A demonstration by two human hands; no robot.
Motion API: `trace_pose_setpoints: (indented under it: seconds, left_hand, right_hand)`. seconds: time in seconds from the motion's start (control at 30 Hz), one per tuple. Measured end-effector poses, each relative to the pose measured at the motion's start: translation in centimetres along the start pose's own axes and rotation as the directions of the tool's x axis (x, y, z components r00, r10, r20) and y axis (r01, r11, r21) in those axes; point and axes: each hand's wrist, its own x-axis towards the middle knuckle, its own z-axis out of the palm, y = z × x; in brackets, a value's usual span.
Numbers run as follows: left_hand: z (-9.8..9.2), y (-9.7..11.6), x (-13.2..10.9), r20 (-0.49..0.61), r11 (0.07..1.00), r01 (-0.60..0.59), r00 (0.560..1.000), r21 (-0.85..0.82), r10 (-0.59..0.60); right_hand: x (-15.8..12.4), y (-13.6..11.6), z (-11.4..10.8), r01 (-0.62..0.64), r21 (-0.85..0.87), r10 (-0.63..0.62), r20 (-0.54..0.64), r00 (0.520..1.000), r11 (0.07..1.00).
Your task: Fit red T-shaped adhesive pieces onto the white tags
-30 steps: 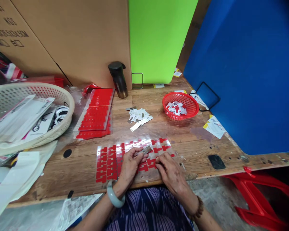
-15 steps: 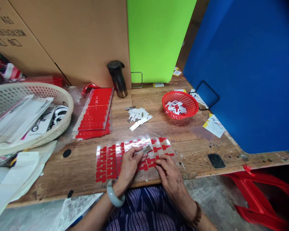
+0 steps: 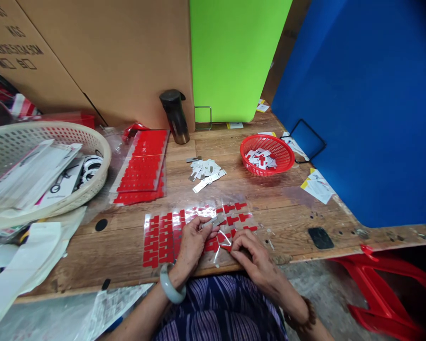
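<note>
My left hand (image 3: 194, 239) pinches a small flat metal plate (image 3: 218, 220) between thumb and fingers, over a clear sheet (image 3: 216, 255) of red stickers (image 3: 165, 237). The red T-shaped stickers stand in rows on the film at the table's front edge. At the sheet's right part, my right hand (image 3: 252, 253) is closed with thumb and forefinger together on a red sticker (image 3: 227, 247), whose far end is hidden by the fingers. Beyond the hands lies a loose pile of metal plates (image 3: 206, 170). A red basket (image 3: 268, 173) holds similar plates, some with red on them.
Stacked red sticker sheets (image 3: 140, 161) lie left of the pile, beside a large white basket (image 3: 104, 163) of papers. A black tumbler (image 3: 175, 118) stands before a cardboard box (image 3: 128, 61). Green (image 3: 234, 57) and blue boards (image 3: 358, 118) stand behind and right. A red stool (image 3: 372, 293) is below the table.
My right hand has shifted slightly down and right, lifting a red sticker and part of the film near its fingertips. My left hand still holds the metal plate over the sheet.
</note>
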Motion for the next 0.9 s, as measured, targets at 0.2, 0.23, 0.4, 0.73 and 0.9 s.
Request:
trace_pose_setpoints:
  seconds: [0.2, 0.23, 0.4, 0.73, 0.9]
  left_hand:
    - [-0.3, 1.0, -0.1, 0.068, 0.996, 0.089, 0.994, 0.002, -0.089]
    - [-0.4, 1.1, -0.2, 0.08, 0.993, 0.116, 0.99, -0.002, -0.115]
    - [-0.8, 2.1, -1.3, 0.182, 0.978, 0.207, 0.963, -0.024, -0.199]
    - [-1.1, 2.8, -2.6, 0.238, 0.975, 0.224, 0.946, 0.017, -0.221]
    - [-1.0, 2.9, -2.5, 0.257, 0.978, 0.202, 0.944, 0.051, -0.209]
  right_hand:
    - [0.3, -0.5, -1.2, -0.144, 0.165, 0.152, -0.038, 0.988, 0.976]
    - [0.5, -0.6, -1.2, -0.174, 0.176, 0.189, -0.077, 0.979, 0.969]
    - [2.0, -1.3, -0.7, -0.19, 0.167, 0.223, -0.206, 0.953, 0.967]
    - [3.2, -2.2, 0.2, -0.076, 0.111, 0.09, -0.127, 0.988, 0.991]
    - [3.1, -3.0, -0.1, -0.123, 0.057, 0.128, -0.091, 0.988, 0.991]
